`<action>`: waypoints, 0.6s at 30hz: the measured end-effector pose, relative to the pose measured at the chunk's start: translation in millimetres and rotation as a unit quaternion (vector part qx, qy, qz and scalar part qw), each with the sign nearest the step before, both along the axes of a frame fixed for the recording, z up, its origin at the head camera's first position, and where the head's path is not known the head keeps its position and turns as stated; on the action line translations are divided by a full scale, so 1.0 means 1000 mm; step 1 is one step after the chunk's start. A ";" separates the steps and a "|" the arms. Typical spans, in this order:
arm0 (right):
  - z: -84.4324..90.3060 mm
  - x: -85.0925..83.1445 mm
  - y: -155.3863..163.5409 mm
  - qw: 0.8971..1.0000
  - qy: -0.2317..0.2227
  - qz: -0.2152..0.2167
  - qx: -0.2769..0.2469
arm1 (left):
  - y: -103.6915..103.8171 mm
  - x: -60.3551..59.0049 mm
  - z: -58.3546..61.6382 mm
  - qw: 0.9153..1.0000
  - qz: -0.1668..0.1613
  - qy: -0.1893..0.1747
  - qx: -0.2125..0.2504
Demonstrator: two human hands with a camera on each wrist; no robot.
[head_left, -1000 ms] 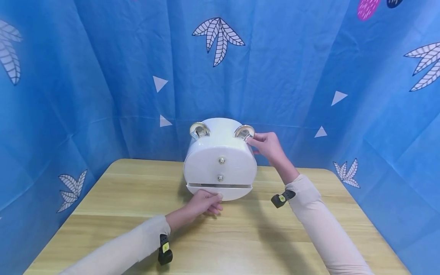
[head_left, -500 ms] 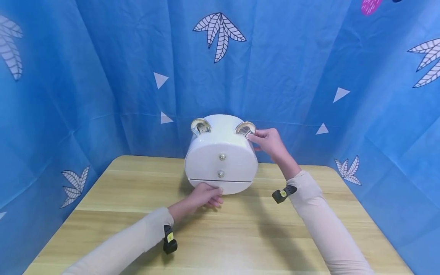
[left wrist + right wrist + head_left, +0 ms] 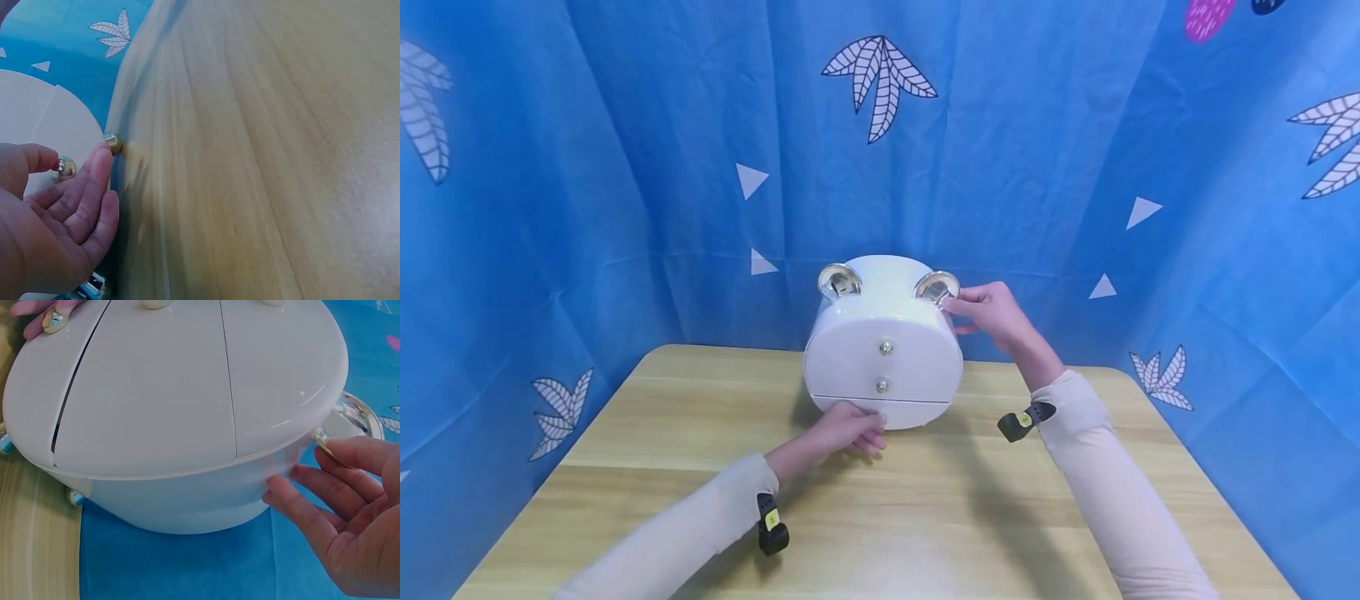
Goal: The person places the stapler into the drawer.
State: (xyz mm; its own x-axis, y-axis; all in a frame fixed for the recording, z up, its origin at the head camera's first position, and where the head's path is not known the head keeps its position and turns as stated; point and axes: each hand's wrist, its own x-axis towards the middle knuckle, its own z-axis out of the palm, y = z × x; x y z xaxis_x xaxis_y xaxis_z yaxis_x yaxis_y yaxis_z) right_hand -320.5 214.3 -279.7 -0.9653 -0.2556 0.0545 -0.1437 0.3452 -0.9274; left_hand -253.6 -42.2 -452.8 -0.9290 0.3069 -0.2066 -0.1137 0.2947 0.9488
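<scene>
A glossy white oval plastic box with two small drawers stands at the far middle of the pale wooden desk, its front facing the person. The left hand lays relaxed fingers against the lower drawer's front, which sits flush. The right hand, fingers extended, touches the box's upper right side by a silver ear-shaped ornament, apparently bracing it. Blue patterned cloth hangs behind.

No words, numbers or brand names can be read anywhere. The small yellow tags on the black wrist straps are too small to make out. The blue backdrop carries only leaf and triangle patterns.
</scene>
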 end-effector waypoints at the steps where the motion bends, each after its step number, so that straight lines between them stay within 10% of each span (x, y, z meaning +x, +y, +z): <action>1: 0.000 -0.001 0.001 1.000 0.001 0.002 0.000 | 0.000 0.000 0.001 1.000 0.000 0.001 0.000; 18: -0.004 -0.001 0.000 1.000 0.012 -0.027 0.002 | 0.007 -0.001 -0.001 0.999 0.016 0.017 0.038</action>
State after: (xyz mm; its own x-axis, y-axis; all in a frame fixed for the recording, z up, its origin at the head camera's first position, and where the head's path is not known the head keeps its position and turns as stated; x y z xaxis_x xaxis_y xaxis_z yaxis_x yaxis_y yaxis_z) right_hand -321.5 213.8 -284.1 -0.9762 -0.2032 0.0758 -0.1460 0.3576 -0.9224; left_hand -254.1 -35.4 -453.5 -0.9449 0.2904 -0.1512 -0.0884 0.2183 0.9719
